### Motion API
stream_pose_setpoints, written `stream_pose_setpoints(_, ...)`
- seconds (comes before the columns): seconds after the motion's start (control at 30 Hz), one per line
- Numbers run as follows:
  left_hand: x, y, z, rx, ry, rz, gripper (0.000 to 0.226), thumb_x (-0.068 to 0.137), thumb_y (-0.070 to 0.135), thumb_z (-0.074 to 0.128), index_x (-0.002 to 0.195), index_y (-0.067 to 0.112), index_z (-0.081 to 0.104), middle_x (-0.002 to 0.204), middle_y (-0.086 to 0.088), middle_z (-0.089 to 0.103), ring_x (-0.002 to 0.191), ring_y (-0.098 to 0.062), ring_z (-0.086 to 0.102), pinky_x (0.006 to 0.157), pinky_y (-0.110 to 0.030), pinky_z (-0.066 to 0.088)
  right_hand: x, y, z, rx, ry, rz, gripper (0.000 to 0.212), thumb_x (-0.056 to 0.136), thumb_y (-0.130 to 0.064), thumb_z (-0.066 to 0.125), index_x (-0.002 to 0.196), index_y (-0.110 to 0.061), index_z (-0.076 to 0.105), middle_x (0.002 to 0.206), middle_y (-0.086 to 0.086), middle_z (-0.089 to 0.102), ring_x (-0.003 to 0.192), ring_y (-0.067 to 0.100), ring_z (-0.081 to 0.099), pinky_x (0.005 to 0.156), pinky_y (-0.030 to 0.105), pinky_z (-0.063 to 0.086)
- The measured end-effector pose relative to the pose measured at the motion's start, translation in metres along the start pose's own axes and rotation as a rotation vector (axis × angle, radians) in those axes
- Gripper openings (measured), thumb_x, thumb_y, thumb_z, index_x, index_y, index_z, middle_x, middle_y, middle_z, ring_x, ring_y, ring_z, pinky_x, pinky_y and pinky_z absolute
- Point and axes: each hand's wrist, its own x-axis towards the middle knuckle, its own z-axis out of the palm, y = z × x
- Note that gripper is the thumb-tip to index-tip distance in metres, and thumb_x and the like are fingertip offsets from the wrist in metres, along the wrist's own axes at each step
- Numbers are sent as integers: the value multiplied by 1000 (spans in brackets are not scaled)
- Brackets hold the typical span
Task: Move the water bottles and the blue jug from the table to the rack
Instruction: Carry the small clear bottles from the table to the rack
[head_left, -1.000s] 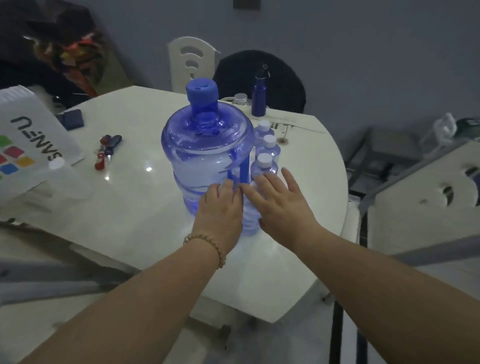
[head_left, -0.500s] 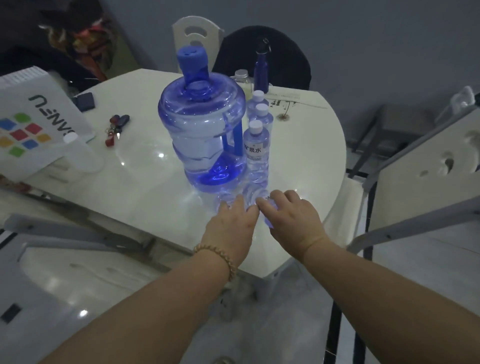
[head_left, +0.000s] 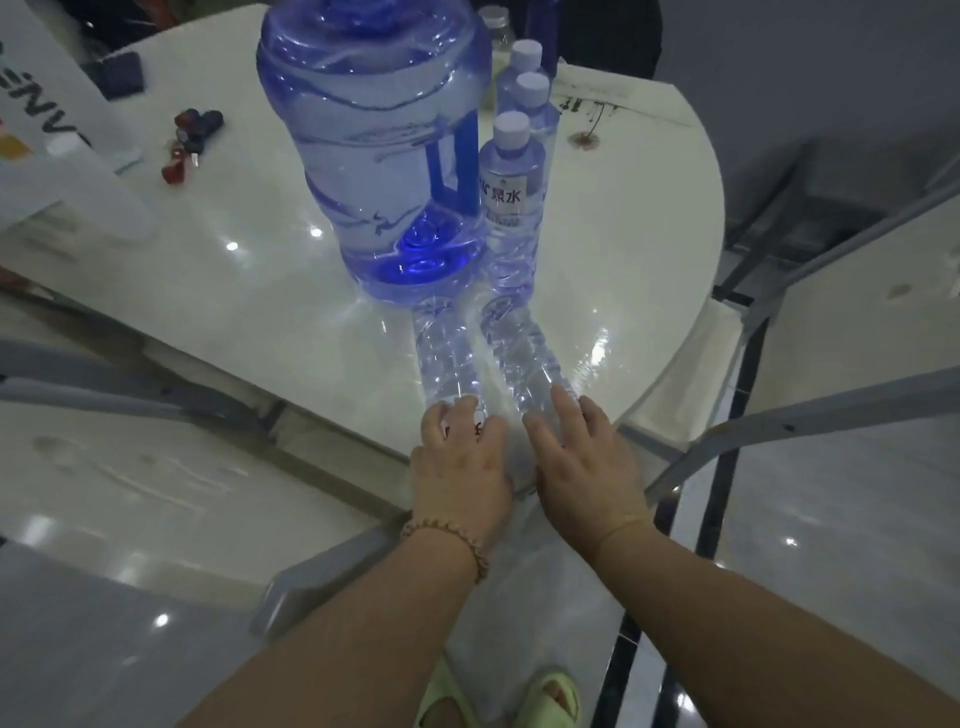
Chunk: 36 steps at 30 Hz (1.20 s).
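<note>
A big translucent blue jug (head_left: 374, 156) stands on the white table (head_left: 234, 291). To its right, three capped water bottles stand in a row, the nearest (head_left: 511, 182) with a white label. In front of the jug are two more clear water bottles, seen from above. My left hand (head_left: 460, 467) is closed over the top of the left bottle (head_left: 449, 364), and my right hand (head_left: 582, 462) is closed over the top of the right bottle (head_left: 519, 353). Both hands are at the table's near edge, and the caps are hidden under them.
A bunch of keys (head_left: 189, 140), a dark wallet (head_left: 117, 73) and a white printed bag (head_left: 47, 130) lie on the table's left side. A grey-capped bottle (head_left: 496, 21) stands behind the row. A grey chair frame (head_left: 779, 415) is at the right. My slippered feet (head_left: 550, 696) are below.
Both hands have drawn back from the jug's base to the table's near edge, each with a bottle under it. The view has moved closer and tilted down.
</note>
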Motion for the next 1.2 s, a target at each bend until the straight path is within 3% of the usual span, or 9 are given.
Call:
stream_pose_setpoints(0.17,19,10,-4,114,-26,-82,28,69,34,68,94,24,59,114,-2,48,105,-30,40,68,-36,40,17,-1,-4,-12,78,13,44,71,-28,72,110,-11,60,128,21,52,120,48,44,95,61,38)
stream_pose_setpoints(0.23,33,10,-5,118,-56,-122,36,74,39,65,106,27,55,121,-3,42,114,-30,33,80,-41,39,29,-2,-5,-4,54,10,48,80,-31,65,124,-17,52,144,20,38,131,49,28,101,65,28)
stream_pose_setpoints(0.3,42,5,1,59,-152,-182,52,78,41,63,124,33,41,140,-1,24,134,-33,9,100,-52,31,37,-3,0,3,-49,12,63,88,-34,54,144,-26,26,157,14,5,139,46,5,105,63,22)
stream_pose_setpoints(0.37,45,0,7,37,-232,-193,64,82,38,59,137,33,26,150,0,6,139,-34,-10,107,-51,28,41,-6,6,25,-113,6,72,90,-35,50,149,-26,8,158,8,-13,140,43,-1,102,56,34)
stream_pose_setpoints(0.43,48,-1,11,58,-247,-189,67,88,32,53,144,29,16,153,-2,-11,139,-36,-16,105,-46,35,43,-11,8,16,-128,-18,75,92,-34,49,150,-23,3,157,7,-15,140,43,2,91,50,46)
stream_pose_setpoints(0.53,48,0,11,59,-261,-189,68,90,26,47,147,24,8,151,-1,-26,138,-39,-17,94,-42,45,45,-16,6,-3,-129,-1,72,94,-30,46,150,-22,3,158,6,-14,139,42,7,81,45,50)
stream_pose_setpoints(0.97,36,6,-3,-56,-266,-75,77,81,29,62,145,29,17,153,4,-18,139,-31,-8,103,-36,35,12,-8,-9,-22,-157,60,76,89,-24,53,148,-19,6,158,8,-8,138,42,12,87,48,48)
stream_pose_setpoints(1.07,19,31,-11,-87,-238,16,78,80,32,64,144,29,19,154,1,-16,139,-29,-11,109,-35,26,-14,7,-25,-20,-143,137,78,89,-24,54,149,-21,4,158,5,-10,140,40,10,92,48,47)
stream_pose_setpoints(1.2,10,84,-32,-29,-132,264,77,85,41,56,147,20,16,155,-11,-12,141,-32,-13,114,-38,4,-41,39,-69,-14,-44,279,79,88,-28,55,149,-23,7,159,4,-7,141,36,10,99,47,42)
